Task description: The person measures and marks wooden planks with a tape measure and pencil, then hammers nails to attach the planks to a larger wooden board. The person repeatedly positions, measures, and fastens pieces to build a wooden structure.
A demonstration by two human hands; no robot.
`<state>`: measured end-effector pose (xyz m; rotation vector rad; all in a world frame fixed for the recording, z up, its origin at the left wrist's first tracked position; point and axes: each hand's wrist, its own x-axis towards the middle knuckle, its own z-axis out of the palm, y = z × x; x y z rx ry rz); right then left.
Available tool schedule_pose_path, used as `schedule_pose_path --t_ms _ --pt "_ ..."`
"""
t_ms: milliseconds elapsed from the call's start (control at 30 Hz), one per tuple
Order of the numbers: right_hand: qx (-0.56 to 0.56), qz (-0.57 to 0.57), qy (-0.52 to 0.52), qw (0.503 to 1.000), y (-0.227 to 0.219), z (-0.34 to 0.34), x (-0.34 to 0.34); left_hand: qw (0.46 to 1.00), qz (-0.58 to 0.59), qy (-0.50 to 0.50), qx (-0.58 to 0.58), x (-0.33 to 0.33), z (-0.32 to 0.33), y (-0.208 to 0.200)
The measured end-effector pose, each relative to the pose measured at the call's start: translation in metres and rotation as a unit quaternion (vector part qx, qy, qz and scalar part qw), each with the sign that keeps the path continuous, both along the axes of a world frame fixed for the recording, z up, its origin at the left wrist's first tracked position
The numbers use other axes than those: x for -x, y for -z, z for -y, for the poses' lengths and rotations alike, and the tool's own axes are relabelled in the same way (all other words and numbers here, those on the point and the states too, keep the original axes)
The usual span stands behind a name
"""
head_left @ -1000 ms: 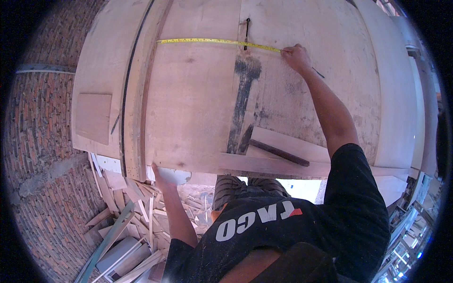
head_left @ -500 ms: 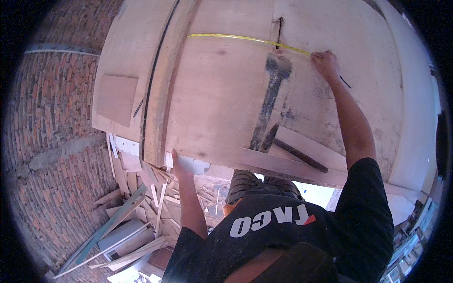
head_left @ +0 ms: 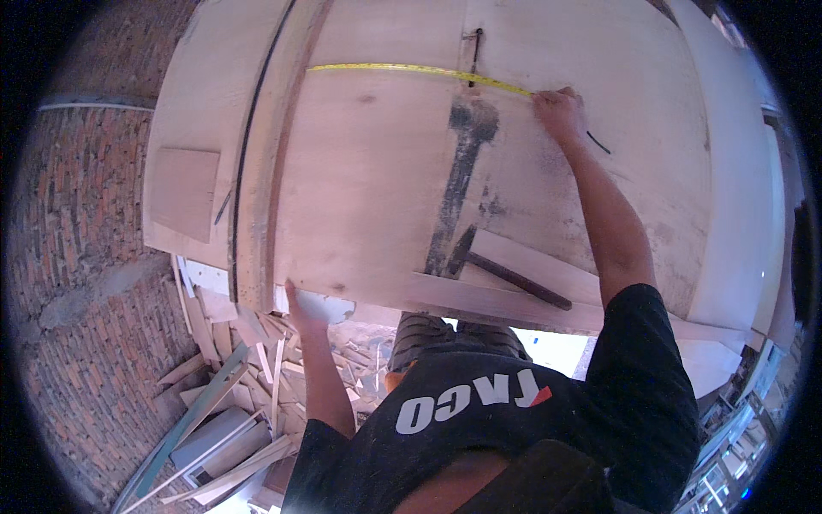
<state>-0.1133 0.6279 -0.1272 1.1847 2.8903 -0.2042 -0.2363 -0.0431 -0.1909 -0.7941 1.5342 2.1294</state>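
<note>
A yellow tape measure blade (head_left: pixel 402 68) runs across the pale plywood board (head_left: pixel 368 171). Its left end meets the raised wooden batten (head_left: pixel 267 171). At the other end my right hand (head_left: pixel 561 114) is closed around the tape, so whatever case it has is hidden. My left hand (head_left: pixel 304 307) is at the board's near edge, close to the foot of the batten. Its thumb points up onto the edge; the other fingers are out of sight. Right of the tape's middle, a dark thin metal rod (head_left: pixel 476 56) lies on the board, above a black smear.
Wooden offcuts (head_left: pixel 522 257) and a dark bar (head_left: pixel 521 280) rest along the near edge. A square plywood piece (head_left: pixel 184 193) lies left of the batten. Scrap wood (head_left: pixel 257 377) is heaped on the floor below, beside a brick wall (head_left: pixel 94 283).
The whole view has shifted, so the board and both hands appear farther left. Relative to the board, the hands and the tape look unmoved.
</note>
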Motion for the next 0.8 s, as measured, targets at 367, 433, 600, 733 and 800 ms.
schedule_pose_path --t_ms 367,433,600,733,800 --pt "-0.001 -0.076 0.078 0.994 0.011 0.003 -0.005 1.0 0.022 0.006 -0.009 -0.005 -0.01 -0.007" --pt "-0.005 -0.066 0.071 0.995 0.01 0.01 0.0 1.0 -0.001 0.024 -0.016 -0.004 -0.005 -0.004" --pt "-0.008 -0.032 0.063 0.997 0.004 0.009 -0.001 1.0 0.001 0.007 -0.004 -0.003 -0.001 0.0" --pt "0.001 -0.065 0.08 0.995 0.011 0.008 -0.002 1.0 0.018 -0.017 0.009 -0.002 -0.007 -0.006" --pt "0.009 -0.071 0.09 0.993 0.015 0.007 -0.001 1.0 0.014 -0.016 0.008 -0.003 -0.007 -0.006"
